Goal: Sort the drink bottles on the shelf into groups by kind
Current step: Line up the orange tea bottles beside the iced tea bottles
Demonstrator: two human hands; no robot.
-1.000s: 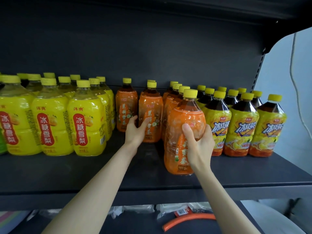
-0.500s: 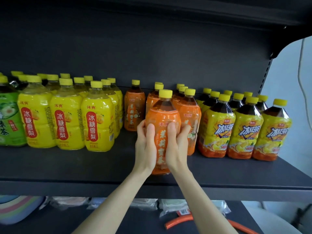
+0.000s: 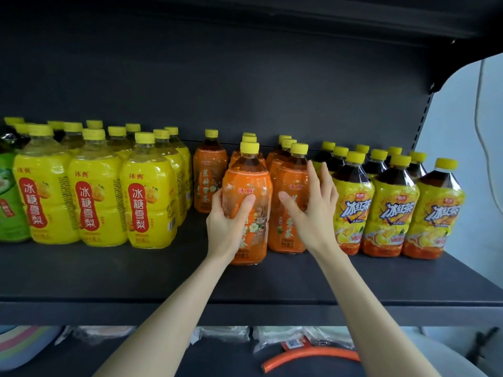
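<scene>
Dark shelf [image 3: 109, 281], bottles [image 3: 149, 191] grouped by colour: left hand [image 3: 228, 229] has a closed grip round the front orange bottle [image 3: 253, 183], probably aligning it with its kind; right hand [image 3: 313, 213] hovers open.

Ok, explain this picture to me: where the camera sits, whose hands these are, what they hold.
No machine here: a person wears one camera on the head, looking forward and down, so both bare arms are theirs. The dark shelf carries yellow-capped bottles by kind: a green bottle far left, then yellow bottles, orange bottles, dark tea bottles at right. The left hand grips the front orange bottle, upright on the shelf. The right hand is open, fingers spread, before the neighbouring orange bottle; touching or not, I cannot tell.
</scene>
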